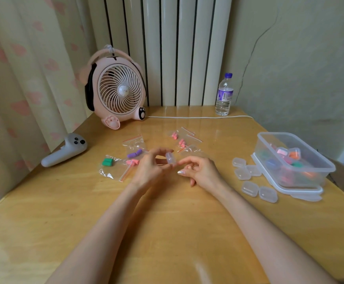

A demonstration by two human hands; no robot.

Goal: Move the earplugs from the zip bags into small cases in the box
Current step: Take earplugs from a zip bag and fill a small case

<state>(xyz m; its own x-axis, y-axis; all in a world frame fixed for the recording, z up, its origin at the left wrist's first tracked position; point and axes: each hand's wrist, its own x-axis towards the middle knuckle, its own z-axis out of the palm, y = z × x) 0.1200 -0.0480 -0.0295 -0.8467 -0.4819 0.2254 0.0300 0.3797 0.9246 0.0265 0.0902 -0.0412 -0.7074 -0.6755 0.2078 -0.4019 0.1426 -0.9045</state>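
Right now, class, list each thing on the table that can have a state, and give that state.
Box: open, lid off.
Bottle: upright, capped.
Loose cases: shut, empty.
Zip bags: several hold earplugs.
Held case: pinched by left hand.
Right hand: fingertips beside that case.

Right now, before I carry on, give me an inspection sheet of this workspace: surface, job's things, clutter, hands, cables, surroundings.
Surface: wooden table, glossy, with glare.
Job's things: zip bags at centre hold green earplugs, purple earplugs and pink earplugs; five empty-looking cases lie beside the clear box, which holds filled cases.
Clutter: pink fan, controller, water bottle.
Hands: left hand holds a small case; right hand has its index fingertip at that case, grip unclear.
Cables: white cable runs from the fan along the far edge.
Surroundings: curtain left, radiator behind, wall right.
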